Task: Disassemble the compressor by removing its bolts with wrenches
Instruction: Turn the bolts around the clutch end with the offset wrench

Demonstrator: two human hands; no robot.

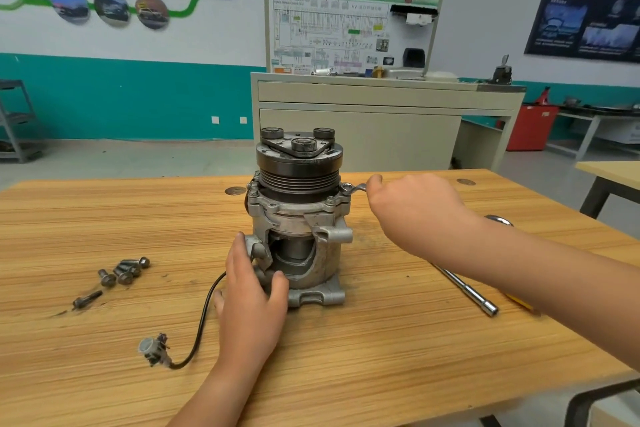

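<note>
A grey metal compressor [301, 218] with a black pulley on top stands upright in the middle of the wooden table [104, 218]. My left hand [251, 288] grips its lower left side, fingers wrapped on the housing. My right hand [412, 208] holds a small wrench [355, 188] whose ring end sits on a bolt at the compressor's upper right flange. Most of the wrench handle is hidden inside my fist. Several removed bolts [121, 274] lie loose on the table to the left.
A black cable with a connector plug [156, 350] trails from the compressor toward the front left. A long socket extension bar [467, 291] lies right of the compressor, under my right forearm. A beige training cabinet [363, 114] stands behind the table.
</note>
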